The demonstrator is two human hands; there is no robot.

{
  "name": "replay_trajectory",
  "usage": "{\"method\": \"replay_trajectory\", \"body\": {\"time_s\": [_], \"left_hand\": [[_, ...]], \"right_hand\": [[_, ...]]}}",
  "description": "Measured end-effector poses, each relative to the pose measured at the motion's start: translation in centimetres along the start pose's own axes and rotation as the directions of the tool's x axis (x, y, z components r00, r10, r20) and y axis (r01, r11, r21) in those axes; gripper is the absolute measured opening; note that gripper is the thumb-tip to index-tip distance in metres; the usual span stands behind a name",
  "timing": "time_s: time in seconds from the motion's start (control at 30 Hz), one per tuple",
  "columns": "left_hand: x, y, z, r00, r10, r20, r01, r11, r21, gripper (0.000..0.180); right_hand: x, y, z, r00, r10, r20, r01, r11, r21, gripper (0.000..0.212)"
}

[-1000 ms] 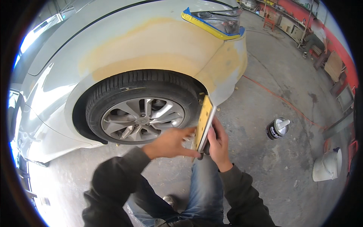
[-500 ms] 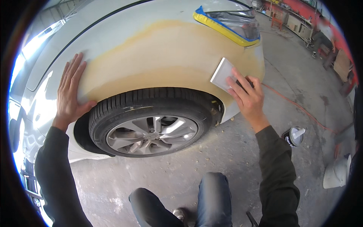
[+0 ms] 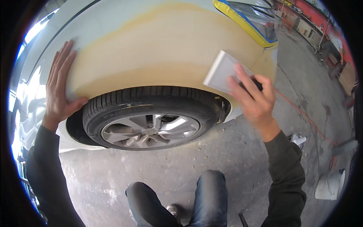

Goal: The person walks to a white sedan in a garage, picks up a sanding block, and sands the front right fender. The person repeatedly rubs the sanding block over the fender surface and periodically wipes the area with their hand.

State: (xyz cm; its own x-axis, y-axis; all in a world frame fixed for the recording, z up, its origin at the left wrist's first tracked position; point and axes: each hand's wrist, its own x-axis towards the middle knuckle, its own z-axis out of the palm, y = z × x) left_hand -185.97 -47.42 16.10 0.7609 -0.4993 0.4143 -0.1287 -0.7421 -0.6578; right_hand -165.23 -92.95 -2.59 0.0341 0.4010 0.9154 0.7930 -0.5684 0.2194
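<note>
A car fender (image 3: 159, 49) fills the upper middle, with a large sanded patch of beige and yellow filler over pale paint. My right hand (image 3: 259, 100) grips a flat white sanding block (image 3: 224, 72), held against the fender above the rear of the wheel arch on the right; the fingers are slightly blurred. At the patch's left edge, my left hand (image 3: 60, 87) lies flat on the panel, fingers stretched and thumb at the arch lip. Below sits the wheel's black tyre (image 3: 147, 96) with its silver alloy rim (image 3: 151, 130).
Yellow and blue masking tape (image 3: 244, 24) borders the headlight (image 3: 261, 19). An orange hose (image 3: 302, 113) crosses the concrete floor at right, near an open can (image 3: 298, 139) and a white bucket (image 3: 328, 185). Another person (image 3: 335, 45) is at the far right.
The sanding block has slid left along the fender, away from the headlight, with my right hand. My left hand keeps its place on the panel. The view has shifted slightly.
</note>
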Motion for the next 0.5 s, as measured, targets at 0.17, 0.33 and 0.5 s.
{"method": "replay_trajectory", "body": {"time_s": [0.17, 0.33, 0.5], "left_hand": [[-0.9, -0.3, -0.4, 1.000, -0.011, 0.015, 0.011, 1.000, 0.001, 0.104], [-0.2, 0.0, -0.2, 1.000, -0.010, -0.010, 0.010, 1.000, -0.029, 0.103], [-0.7, 0.1, -0.4, 1.000, -0.011, 0.007, 0.011, 1.000, -0.018, 0.103]], "right_hand": [[5.7, -4.0, 1.0, 0.994, -0.099, -0.047, 0.103, 0.990, 0.092, 0.046], [-0.5, 1.0, -0.9, 0.996, -0.076, 0.052, 0.076, 0.997, 0.011, 0.044], [6.6, -6.4, 0.5, 0.999, -0.050, -0.015, 0.051, 0.996, 0.074, 0.043]]}}
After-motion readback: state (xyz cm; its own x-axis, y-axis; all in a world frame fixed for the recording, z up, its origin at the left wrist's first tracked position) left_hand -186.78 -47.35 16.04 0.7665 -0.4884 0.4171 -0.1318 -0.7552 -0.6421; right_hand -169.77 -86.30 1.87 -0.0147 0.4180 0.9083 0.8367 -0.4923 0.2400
